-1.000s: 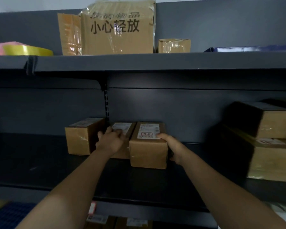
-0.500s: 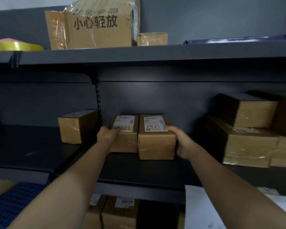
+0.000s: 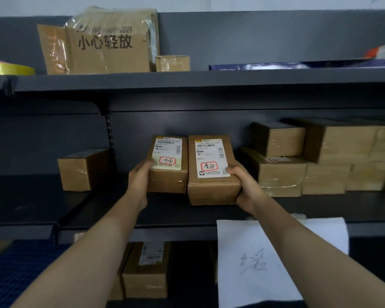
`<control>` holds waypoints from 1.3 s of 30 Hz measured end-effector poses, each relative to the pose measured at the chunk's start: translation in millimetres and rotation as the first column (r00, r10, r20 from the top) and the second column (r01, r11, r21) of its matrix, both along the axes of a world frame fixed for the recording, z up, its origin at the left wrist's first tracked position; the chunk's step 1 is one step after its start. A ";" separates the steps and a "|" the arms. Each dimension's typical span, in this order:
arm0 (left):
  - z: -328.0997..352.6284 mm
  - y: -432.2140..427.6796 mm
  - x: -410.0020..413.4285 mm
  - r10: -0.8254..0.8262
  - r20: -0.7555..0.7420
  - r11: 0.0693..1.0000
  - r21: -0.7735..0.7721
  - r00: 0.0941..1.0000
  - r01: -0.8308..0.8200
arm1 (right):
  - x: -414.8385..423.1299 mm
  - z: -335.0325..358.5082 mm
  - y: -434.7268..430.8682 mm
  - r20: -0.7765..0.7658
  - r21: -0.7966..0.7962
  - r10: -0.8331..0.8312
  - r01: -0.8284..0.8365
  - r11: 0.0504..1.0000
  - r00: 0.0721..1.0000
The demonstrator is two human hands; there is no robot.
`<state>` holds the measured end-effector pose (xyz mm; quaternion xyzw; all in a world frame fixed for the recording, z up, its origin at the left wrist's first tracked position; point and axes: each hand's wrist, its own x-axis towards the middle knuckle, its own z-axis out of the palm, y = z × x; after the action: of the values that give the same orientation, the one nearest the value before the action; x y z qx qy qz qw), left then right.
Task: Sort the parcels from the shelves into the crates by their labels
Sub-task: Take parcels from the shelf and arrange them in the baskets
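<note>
Dark metal shelf (image 3: 178,212); left hand (image 3: 140,181), right hand (image 3: 247,188) hold taped cardboard parcels (image 3: 212,190).

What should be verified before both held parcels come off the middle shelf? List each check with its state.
1. Grip: left hand holds left parcel at its near corner: ok.
2. Grip: right hand holds right parcel at its near right corner: ok.
3. Reading: left label and right label face up, red-circled handwriting legible: ok.
4. Clearance: right parcel sits apart from the stacked parcels beside it: ok.
5. Destination: cannot tell; only a blue crate shows at lower left, no marking visible.
</note>
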<state>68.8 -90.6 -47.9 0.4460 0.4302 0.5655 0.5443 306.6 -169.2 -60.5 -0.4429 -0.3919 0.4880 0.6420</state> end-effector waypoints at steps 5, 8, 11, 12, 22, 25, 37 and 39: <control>5.8 -35.6 0.3 -0.179 0.043 0.982 0.068 0.983 0.176 | -13.2 -3.1 -55.0 -0.027 0.089 -0.100 0.102 0.991 0.995; 2.3 -62.8 -1.0 -0.287 0.025 0.949 0.147 0.958 0.280 | -19.3 -6.7 -92.5 -0.014 0.072 -0.209 0.209 0.975 0.978; 0.1 -91.0 14.4 -0.363 0.047 0.914 0.214 0.931 0.346 | -11.6 -8.2 -135.1 -0.007 0.039 -0.340 0.340 0.939 0.940; 1.2 -100.3 24.8 -0.384 0.050 0.904 0.221 0.922 0.365 | -5.6 -8.2 -151.5 0.001 0.039 -0.383 0.383 0.923 0.924; -18.5 -219.7 199.0 -0.702 0.019 0.700 0.202 0.712 0.685 | 94.4 -27.5 -345.0 0.003 -0.035 -0.749 0.749 0.662 0.662; -34.8 -267.6 268.0 -0.781 0.025 0.620 0.152 0.624 0.769 | 137.2 -45.7 -408.9 0.008 -0.058 -0.830 0.829 0.556 0.557; -101.7 -477.5 544.2 -0.932 -0.058 0.362 -0.099 0.358 0.927 | 316.0 -108.0 -639.6 0.076 -0.270 -0.985 0.954 0.130 0.156; -115.1 -500.6 578.2 -0.945 -0.084 0.327 -0.137 0.318 0.935 | 337.4 -116.9 -667.0 0.083 -0.304 -0.992 0.951 0.064 0.093</control>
<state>647.0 -591.2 -163.0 0.6358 0.1485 0.0968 0.7512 644.0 -836.2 -177.4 -0.6386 0.1282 0.0124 0.7587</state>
